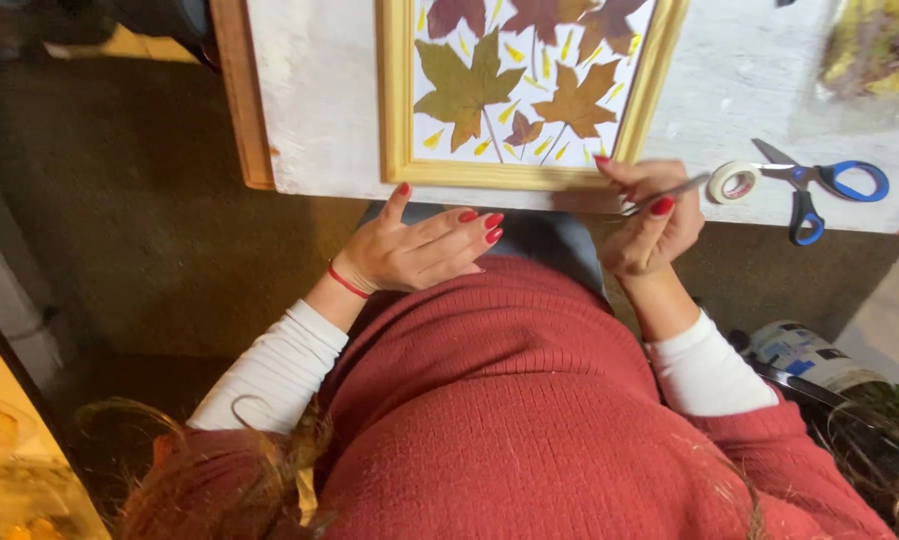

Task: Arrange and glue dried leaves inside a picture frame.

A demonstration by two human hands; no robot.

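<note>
A light wooden frame (pixel 397 120) lies on a white table (pixel 319 90), filled with pressed maple leaves (pixel 464 88) and small yellow petals on white paper. My right hand (pixel 649 215) rests at the frame's lower right corner, gripping thin metal tweezers (pixel 669 192) that point right. My left hand (pixel 419 248) hovers just below the table's near edge with fingers extended together, holding nothing, a red cord at the wrist.
A roll of white tape (pixel 734 182) and blue-handled scissors (pixel 819 185) lie right of the frame. A clear bag of dried plant bits (pixel 874 50) sits at the far right. A tin can (pixel 809 355) stands on the floor at my right.
</note>
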